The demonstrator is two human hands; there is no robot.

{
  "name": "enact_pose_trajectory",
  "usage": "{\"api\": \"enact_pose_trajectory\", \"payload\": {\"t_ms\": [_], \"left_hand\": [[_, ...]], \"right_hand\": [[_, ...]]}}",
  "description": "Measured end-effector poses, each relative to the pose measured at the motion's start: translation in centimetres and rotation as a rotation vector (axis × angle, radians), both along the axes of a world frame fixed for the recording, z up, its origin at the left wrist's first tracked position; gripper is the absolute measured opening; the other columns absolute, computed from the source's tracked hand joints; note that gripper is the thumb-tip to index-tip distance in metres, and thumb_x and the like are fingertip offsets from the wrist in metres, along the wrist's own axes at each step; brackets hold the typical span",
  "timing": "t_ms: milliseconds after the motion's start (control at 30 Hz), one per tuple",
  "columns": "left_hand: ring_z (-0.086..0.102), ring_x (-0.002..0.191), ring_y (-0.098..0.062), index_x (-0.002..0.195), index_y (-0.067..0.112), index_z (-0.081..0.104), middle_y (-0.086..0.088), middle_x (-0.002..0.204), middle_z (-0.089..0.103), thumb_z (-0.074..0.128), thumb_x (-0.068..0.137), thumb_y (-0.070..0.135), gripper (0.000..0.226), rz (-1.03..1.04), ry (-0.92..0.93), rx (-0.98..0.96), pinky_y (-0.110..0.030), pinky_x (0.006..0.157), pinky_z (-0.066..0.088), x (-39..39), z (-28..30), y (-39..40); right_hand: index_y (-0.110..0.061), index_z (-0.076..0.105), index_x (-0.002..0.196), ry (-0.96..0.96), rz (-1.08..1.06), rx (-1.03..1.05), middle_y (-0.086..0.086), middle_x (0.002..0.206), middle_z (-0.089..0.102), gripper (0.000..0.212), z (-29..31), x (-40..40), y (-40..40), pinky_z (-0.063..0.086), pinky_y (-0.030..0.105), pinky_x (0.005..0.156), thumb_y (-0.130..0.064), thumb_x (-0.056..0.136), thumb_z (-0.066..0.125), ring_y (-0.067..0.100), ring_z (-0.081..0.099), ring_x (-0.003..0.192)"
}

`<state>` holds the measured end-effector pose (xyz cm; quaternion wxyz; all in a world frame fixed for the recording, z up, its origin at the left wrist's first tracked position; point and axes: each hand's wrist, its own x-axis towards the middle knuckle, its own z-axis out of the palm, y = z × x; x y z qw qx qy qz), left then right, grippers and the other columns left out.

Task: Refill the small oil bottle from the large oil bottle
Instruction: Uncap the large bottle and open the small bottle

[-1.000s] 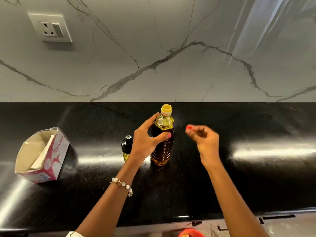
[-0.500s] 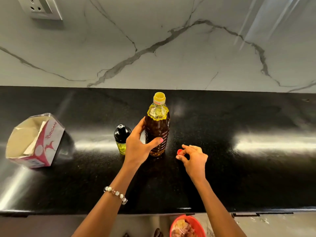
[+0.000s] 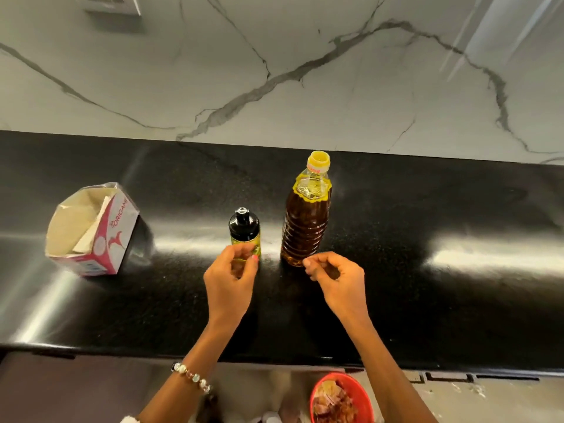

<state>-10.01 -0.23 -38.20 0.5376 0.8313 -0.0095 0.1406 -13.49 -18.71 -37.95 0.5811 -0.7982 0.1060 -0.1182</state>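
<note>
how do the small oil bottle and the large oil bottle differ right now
The small oil bottle is short with a black top; the large oil bottle is tall and ribbed with a yellow neck. The small one's oil looks pale yellow-green, the large one's dark amber. Both stand upright on the black counter.

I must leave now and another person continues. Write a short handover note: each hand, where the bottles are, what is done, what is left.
Left hand: fingers curled around the lower part of the small bottle, which stands on the black counter; its black cap is on.
Right hand: loosely curled near the base of the large bottle; I cannot tell if it holds anything.
Large bottle: upright, right of the small one, apart from it, nearly full of dark oil; whether its yellow top is sealed is unclear.
Done: both bottles stand ready.
Left: take the cap off the small bottle, pour, close both.
</note>
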Motion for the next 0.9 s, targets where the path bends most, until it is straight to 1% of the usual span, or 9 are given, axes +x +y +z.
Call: {"api": "enact_pose_trajectory", "payload": {"t_ms": [100,167,233,333,400,467,567,767,900], "left_hand": [[0.063,0.077,-0.009,0.106,0.019,0.062,0.002,0.088,0.066,0.075,0.080,0.014,0.029,0.085,0.102,-0.037,-0.034,0.073,0.055,0.2,-0.7,2.2],[0.059,0.088,-0.010,0.117,0.019,0.058,0.001,0.103,0.064,0.080,0.074,0.021,0.048,0.052,0.176,-0.013,-0.030,0.077,0.052,1.3,-1.2,3.6],[0.055,0.101,-0.011,0.129,0.017,0.052,0.003,0.117,0.058,0.083,0.071,0.028,0.067,-0.055,0.210,0.041,-0.029,0.086,0.047,2.8,-1.6,4.7],[0.047,0.119,-0.015,0.138,0.013,0.043,0.001,0.129,0.050,0.083,0.070,0.027,0.080,-0.192,0.212,0.126,-0.032,0.099,0.040,5.1,-1.7,5.4],[0.046,0.124,-0.020,0.139,0.014,0.043,-0.004,0.134,0.050,0.084,0.066,0.025,0.085,-0.257,0.243,0.158,-0.033,0.101,0.039,6.6,-1.9,5.3],[0.052,0.119,-0.021,0.134,0.019,0.048,-0.002,0.129,0.057,0.078,0.058,0.039,0.084,-0.314,0.245,0.149,-0.039,0.098,0.045,7.9,-2.2,5.4],[0.059,0.103,-0.018,0.124,0.030,0.056,0.006,0.117,0.065,0.065,0.054,0.051,0.074,-0.396,0.189,0.157,-0.043,0.085,0.051,8.9,-2.7,5.6],[0.055,0.104,-0.012,0.111,0.041,0.058,0.021,0.103,0.064,0.078,0.055,0.043,0.059,-0.426,0.186,0.128,-0.046,0.085,0.047,10.5,-3.7,7.3],[0.046,0.107,-0.008,0.116,0.040,0.058,0.023,0.107,0.061,0.081,0.059,0.041,0.061,-0.426,0.138,0.150,-0.040,0.089,0.040,10.8,-3.8,8.2]], "right_hand": [[-0.016,0.073,0.092,-0.058,0.013,0.030,0.001,0.078,0.072,0.009,1.1,0.6,2.9,0.057,0.032,0.066,-0.016,0.084,0.072,0.016,0.068,0.070],[-0.019,0.070,0.101,-0.096,0.004,-0.047,0.001,0.082,0.070,0.018,1.2,1.5,5.2,0.055,0.034,0.062,-0.019,0.083,0.073,0.017,0.065,0.065],[-0.018,0.065,0.115,-0.092,0.033,-0.171,-0.002,0.098,0.067,0.034,1.1,2.7,7.5,0.050,0.023,0.062,-0.022,0.082,0.074,0.009,0.061,0.065],[-0.012,0.048,0.137,-0.029,0.060,-0.278,0.001,0.130,0.051,0.065,1.2,5.0,10.6,0.049,0.020,0.080,-0.026,0.080,0.076,0.013,0.063,0.092],[-0.009,0.040,0.143,0.018,-0.006,-0.317,0.004,0.137,0.045,0.076,1.3,6.5,12.0,0.039,0.018,0.092,-0.031,0.080,0.075,0.017,0.053,0.117],[-0.010,0.041,0.142,0.055,-0.081,-0.345,0.004,0.136,0.047,0.077,1.3,7.7,13.1,0.032,0.017,0.094,-0.038,0.079,0.075,0.017,0.046,0.125],[-0.014,0.050,0.134,0.076,-0.140,-0.401,0.002,0.128,0.053,0.072,1.1,8.9,13.7,0.035,0.019,0.091,-0.043,0.075,0.077,0.016,0.051,0.119],[-0.017,0.062,0.121,0.044,-0.159,-0.424,-0.003,0.114,0.061,0.061,1.3,9.7,14.6,0.039,0.017,0.085,-0.041,0.069,0.081,0.011,0.057,0.106],[-0.014,0.065,0.119,0.015,-0.153,-0.414,-0.002,0.110,0.062,0.059,1.3,9.8,15.2,0.045,0.019,0.088,-0.036,0.068,0.083,0.009,0.058,0.102]]}}
